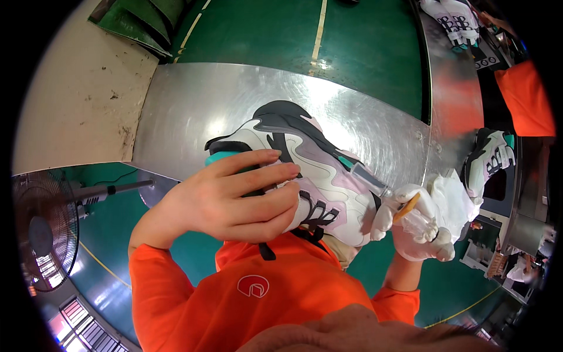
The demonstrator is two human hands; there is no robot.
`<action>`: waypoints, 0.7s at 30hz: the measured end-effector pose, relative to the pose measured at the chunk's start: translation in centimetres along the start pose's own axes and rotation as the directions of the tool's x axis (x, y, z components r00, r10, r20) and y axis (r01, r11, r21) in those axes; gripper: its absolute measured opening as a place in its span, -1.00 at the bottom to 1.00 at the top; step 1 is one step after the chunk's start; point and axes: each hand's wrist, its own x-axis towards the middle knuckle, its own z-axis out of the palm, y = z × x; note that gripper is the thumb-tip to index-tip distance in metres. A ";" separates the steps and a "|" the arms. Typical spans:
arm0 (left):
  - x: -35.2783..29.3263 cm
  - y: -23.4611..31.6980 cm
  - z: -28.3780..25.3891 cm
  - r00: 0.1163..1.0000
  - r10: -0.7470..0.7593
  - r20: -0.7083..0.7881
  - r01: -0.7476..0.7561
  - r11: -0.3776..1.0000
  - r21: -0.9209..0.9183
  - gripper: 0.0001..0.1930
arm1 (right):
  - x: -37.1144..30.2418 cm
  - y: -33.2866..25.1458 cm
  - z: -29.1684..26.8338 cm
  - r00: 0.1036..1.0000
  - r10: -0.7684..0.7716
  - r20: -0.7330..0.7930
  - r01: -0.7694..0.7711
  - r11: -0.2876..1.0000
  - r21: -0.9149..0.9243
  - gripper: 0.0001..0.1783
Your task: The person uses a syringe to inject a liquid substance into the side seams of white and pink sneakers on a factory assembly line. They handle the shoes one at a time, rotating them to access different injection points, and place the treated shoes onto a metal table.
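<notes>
A white, lilac and black sneaker [319, 161] with black laces and teal accents lies tilted on its side, its sole facing away from me. My left hand [246, 196], bare, is closed round the shoe's upper at the collar and tongue. In a white glove, my right hand [413, 220] is by the other end of the shoe. It is closed on a slim brush-like tool [370, 178] with a yellowish handle and a flat grey front. The tool's tip is at the sole's edge; whether it touches cannot be made out. Loose white cloth-like material [451, 196] bunches beside the glove.
The sneaker is over a shiny metal work surface [199, 105]. More sneakers stand on the right, one [488, 158] near and a pair [451, 20] at the far end. A cream panel [82, 100] borders the left, with a fan [44, 229] below. An orange sleeve [526, 100] shows at right.
</notes>
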 end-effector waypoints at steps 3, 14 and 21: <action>0.2 0.0 0.1 1.000 -0.018 0.004 0.018 1.000 -0.008 -0.78 | 1.7 -0.5 1.2 0.997 0.006 0.072 -0.014 0.993 0.115 0.24; 0.2 0.4 0.1 0.998 -0.061 -0.018 0.061 0.998 0.012 -0.80 | 2.3 -0.7 1.8 0.993 0.005 0.114 -0.022 0.988 0.154 0.27; 0.2 0.2 -0.1 0.999 -0.049 -0.014 0.049 0.999 0.000 -0.79 | 2.4 -1.6 1.8 0.987 0.049 0.155 -0.085 0.968 0.236 0.28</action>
